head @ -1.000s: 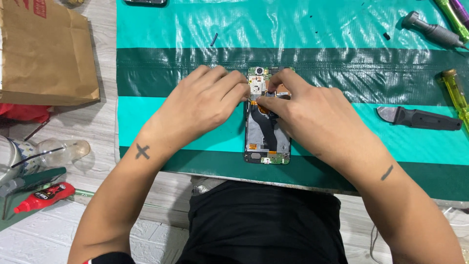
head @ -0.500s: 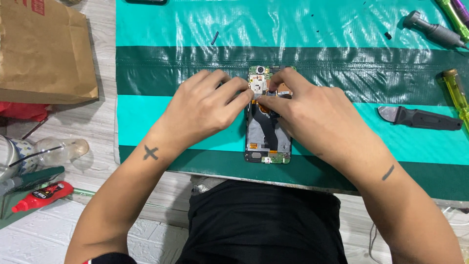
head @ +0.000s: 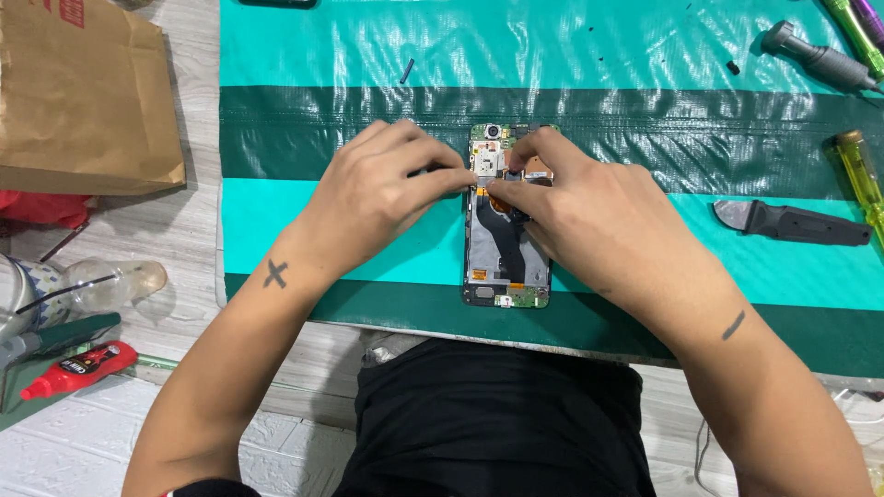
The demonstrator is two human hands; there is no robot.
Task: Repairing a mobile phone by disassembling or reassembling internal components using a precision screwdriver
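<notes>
An opened phone (head: 505, 248) with its back off lies on the green and teal striped mat (head: 571, 55), circuit board and camera at its far end. My left hand (head: 378, 198) rests on the phone's left side, fingertips pinched at the upper board. My right hand (head: 589, 221) covers the phone's right side, thumb and forefinger meeting the left fingertips over a small orange part. Whether a loose piece is gripped between the fingers is hidden.
A brown paper bag (head: 78, 101) stands at the left. A clear bottle (head: 110, 283) and a red tube (head: 78, 366) lie at lower left. A black-handled knife (head: 792, 221), a yellow screwdriver (head: 861, 175) and a grey tool (head: 815, 57) lie at the right.
Both hands stay on the phone's upper part; the fingertips have shifted slightly. The phone has not moved.
</notes>
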